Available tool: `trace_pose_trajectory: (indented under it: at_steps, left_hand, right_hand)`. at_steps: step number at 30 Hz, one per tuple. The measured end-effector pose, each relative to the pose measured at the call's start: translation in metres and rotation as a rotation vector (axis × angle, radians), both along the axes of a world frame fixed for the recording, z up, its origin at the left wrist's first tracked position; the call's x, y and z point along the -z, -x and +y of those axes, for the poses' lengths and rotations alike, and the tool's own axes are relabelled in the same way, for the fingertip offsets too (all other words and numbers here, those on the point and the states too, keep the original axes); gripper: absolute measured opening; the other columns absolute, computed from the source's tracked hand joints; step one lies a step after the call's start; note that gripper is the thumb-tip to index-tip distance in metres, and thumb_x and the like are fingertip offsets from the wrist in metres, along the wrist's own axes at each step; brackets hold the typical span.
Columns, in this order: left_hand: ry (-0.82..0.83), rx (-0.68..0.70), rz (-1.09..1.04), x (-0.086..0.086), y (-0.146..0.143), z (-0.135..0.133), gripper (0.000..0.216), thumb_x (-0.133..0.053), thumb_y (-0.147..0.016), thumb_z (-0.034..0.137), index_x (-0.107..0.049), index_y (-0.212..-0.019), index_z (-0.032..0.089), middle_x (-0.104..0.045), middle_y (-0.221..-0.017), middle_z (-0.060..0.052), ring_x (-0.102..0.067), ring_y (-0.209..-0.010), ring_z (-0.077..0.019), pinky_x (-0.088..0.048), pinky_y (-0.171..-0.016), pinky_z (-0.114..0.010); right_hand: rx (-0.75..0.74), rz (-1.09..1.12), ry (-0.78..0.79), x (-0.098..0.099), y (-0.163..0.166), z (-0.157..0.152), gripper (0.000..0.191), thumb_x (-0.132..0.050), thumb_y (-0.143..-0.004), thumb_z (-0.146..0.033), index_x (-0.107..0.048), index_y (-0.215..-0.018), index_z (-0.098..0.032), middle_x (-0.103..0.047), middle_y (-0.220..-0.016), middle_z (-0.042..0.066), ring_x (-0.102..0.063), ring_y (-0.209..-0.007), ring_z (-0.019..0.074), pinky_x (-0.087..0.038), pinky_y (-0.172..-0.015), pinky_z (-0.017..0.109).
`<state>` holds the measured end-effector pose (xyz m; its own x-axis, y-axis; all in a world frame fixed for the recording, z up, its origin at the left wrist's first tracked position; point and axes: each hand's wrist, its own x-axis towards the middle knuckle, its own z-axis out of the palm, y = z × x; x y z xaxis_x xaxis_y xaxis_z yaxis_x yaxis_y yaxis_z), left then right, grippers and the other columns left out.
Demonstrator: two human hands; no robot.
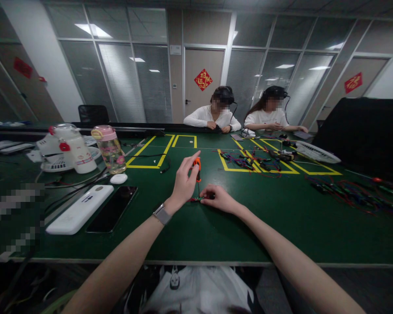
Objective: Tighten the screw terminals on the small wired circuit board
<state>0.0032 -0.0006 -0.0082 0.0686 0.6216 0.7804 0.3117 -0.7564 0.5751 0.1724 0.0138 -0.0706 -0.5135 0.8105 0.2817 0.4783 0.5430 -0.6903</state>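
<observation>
While the left hand has its thumb and fingers closed round the handle of the screwdriver, the right hand is curled low on the other side, its fingertips at the edge of a small circuit board; whether they pinch the board or only press on it, I cannot tell. The board lies on the green table, in front of the person and between the two hands; the screwdriver stands nearly upright above it, shaft down — its tip seems to meet the board, though the contact is too small to make out. To do this well, I would keep the shaft straight over its spot, press down gently and turn only from the fingers; the right fingertips should steady the board yet stay clear of the tip — a slip could scratch it or nip a finger.
</observation>
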Motion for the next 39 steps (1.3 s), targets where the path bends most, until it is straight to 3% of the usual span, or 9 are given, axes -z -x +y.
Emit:
trace_pose_trajectory:
  at_steps: [2, 8, 13, 20, 24, 27, 33, 37, 39]
  left_hand:
    - [0.018, 0.024, -0.031, 0.0015, 0.0001, 0.0012, 0.038, -0.043, -0.097, 0.021, -0.051, -0.134, 0.026, -0.061, -0.111, -0.006, -0.061, -0.096, -0.0158, -0.051, -0.083, -0.03]
    - [-0.063, -0.129, -0.01, 0.0, 0.0006, -0.0018, 0.028, -0.062, -0.088, 0.026, -0.064, -0.116, 0.024, -0.058, -0.098, -0.004, -0.057, -0.09, -0.0155, -0.05, -0.079, -0.028]
    - [0.048, 0.079, -0.019, 0.0018, -0.0008, -0.0009, 0.038, -0.041, -0.098, 0.022, -0.05, -0.134, 0.028, -0.06, -0.116, -0.006, -0.06, -0.1, -0.0158, -0.051, -0.082, -0.028]
    - [-0.045, -0.094, 0.001, 0.0001, 0.0008, 0.0003, 0.031, -0.063, -0.087, 0.027, -0.063, -0.118, 0.026, -0.058, -0.095, -0.003, -0.057, -0.087, -0.0154, -0.05, -0.078, -0.028]
    - [-0.008, 0.022, 0.001, -0.0002, 0.0011, 0.0009, 0.035, -0.045, -0.096, 0.023, -0.055, -0.13, 0.028, -0.06, -0.114, -0.006, -0.058, -0.104, -0.0165, -0.049, -0.089, -0.031]
    - [0.011, 0.07, -0.037, 0.0004, 0.0001, 0.0015, 0.037, -0.045, -0.096, 0.021, -0.053, -0.132, 0.027, -0.063, -0.113, -0.006, -0.06, -0.101, -0.016, -0.049, -0.088, -0.031]
    - [-0.046, -0.15, -0.046, -0.0025, 0.0019, 0.0001, 0.017, -0.065, -0.086, 0.027, -0.068, -0.102, 0.023, -0.057, -0.093, -0.003, -0.057, -0.086, -0.0154, -0.049, -0.081, -0.029]
    - [0.007, -0.029, -0.038, -0.0033, 0.0032, 0.0013, 0.029, -0.044, -0.097, 0.023, -0.062, -0.119, 0.025, -0.06, -0.105, -0.005, -0.059, -0.096, -0.0156, -0.049, -0.086, -0.03]
    - [0.036, 0.042, -0.045, -0.0033, 0.0033, 0.0021, 0.033, -0.043, -0.097, 0.022, -0.058, -0.126, 0.024, -0.062, -0.105, -0.005, -0.061, -0.093, -0.0151, -0.05, -0.084, -0.03]
  right_hand:
    - [-0.006, -0.006, -0.002, -0.0001, -0.0002, 0.0, 0.013, -0.071, -0.074, -0.014, -0.07, -0.086, -0.015, -0.059, -0.077, 0.0, -0.055, -0.068, 0.0124, -0.045, -0.065, 0.024]
    - [0.031, -0.003, -0.012, -0.0003, 0.0017, -0.0025, 0.012, -0.07, -0.073, -0.013, -0.07, -0.085, -0.015, -0.058, -0.076, 0.0, -0.054, -0.067, 0.0119, -0.044, -0.064, 0.024]
    - [0.021, -0.001, -0.007, -0.0007, 0.0022, -0.0039, 0.011, -0.069, -0.073, -0.013, -0.068, -0.084, -0.014, -0.059, -0.076, 0.0, -0.053, -0.066, 0.0119, -0.043, -0.064, 0.024]
    - [0.047, 0.002, -0.003, -0.0001, 0.0028, -0.0037, 0.012, -0.07, -0.072, -0.013, -0.068, -0.083, -0.015, -0.056, -0.072, -0.002, -0.051, -0.064, 0.0114, -0.041, -0.061, 0.023]
    - [0.044, 0.004, -0.003, -0.0005, 0.0034, -0.0048, 0.012, -0.069, -0.072, -0.013, -0.067, -0.083, -0.015, -0.055, -0.07, -0.003, -0.049, -0.062, 0.0111, -0.04, -0.06, 0.023]
    - [0.039, 0.005, -0.007, -0.001, 0.0033, -0.0057, 0.013, -0.068, -0.072, -0.012, -0.067, -0.084, -0.015, -0.055, -0.071, -0.002, -0.049, -0.063, 0.0112, -0.039, -0.06, 0.023]
    - [0.01, 0.008, 0.023, -0.0012, 0.0016, -0.0042, 0.012, -0.068, -0.073, -0.014, -0.067, -0.085, -0.015, -0.055, -0.069, -0.003, -0.049, -0.063, 0.0113, -0.039, -0.06, 0.022]
    - [0.007, 0.022, 0.049, -0.0003, 0.001, -0.0021, 0.01, -0.069, -0.074, -0.016, -0.067, -0.084, -0.015, -0.056, -0.068, -0.003, -0.05, -0.063, 0.0114, -0.039, -0.06, 0.022]
    - [0.0, 0.03, 0.064, -0.0003, 0.001, -0.0019, 0.01, -0.069, -0.074, -0.016, -0.068, -0.084, -0.015, -0.057, -0.068, -0.003, -0.051, -0.062, 0.0114, -0.039, -0.06, 0.023]
